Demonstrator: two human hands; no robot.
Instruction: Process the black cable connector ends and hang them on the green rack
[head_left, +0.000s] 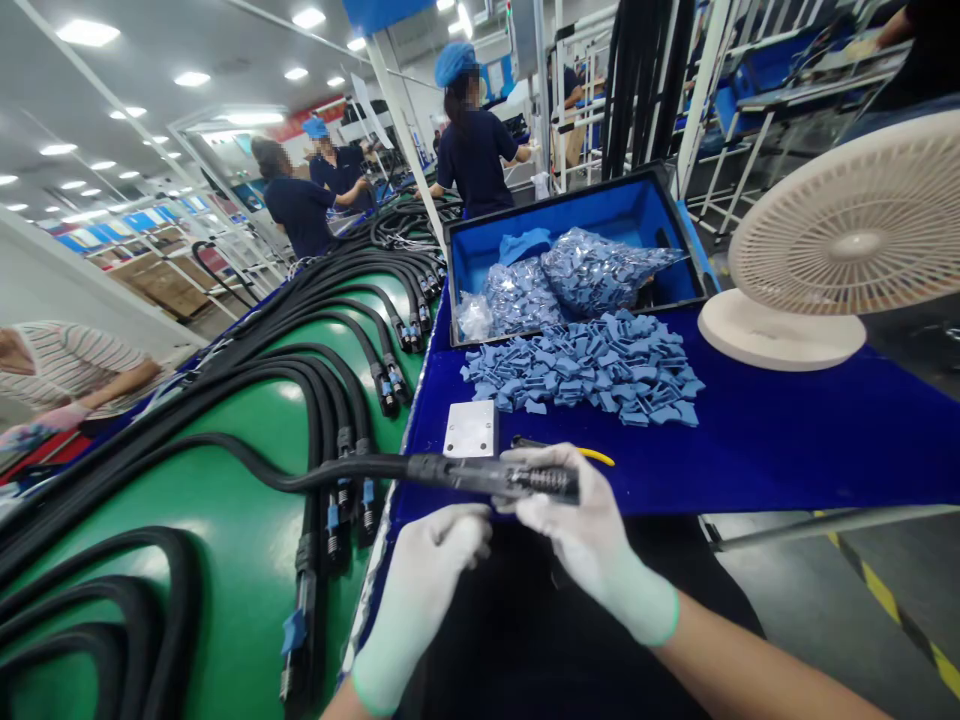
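Observation:
Both hands wear white gloves. My right hand [581, 520] is closed round the black connector [517, 478] at the end of a thick black cable [300, 475], held level over the near edge of the blue mat [787, 440]. My left hand [439, 555] sits just below the connector's rear, fingers curled against the cable. A pile of small blue plastic caps [592, 368] lies on the mat beyond my hands. A small metal plate [471, 428] and a yellow-handled tool [592, 456] lie just behind the connector.
A blue bin [637, 215] holds bags of blue caps. A white fan [832, 250] stands at right. Several black cables with blue-tipped connectors [337, 400] lie across the green conveyor [225, 520]. Other workers stand far along the line; a person's arm [97, 385] rests at left.

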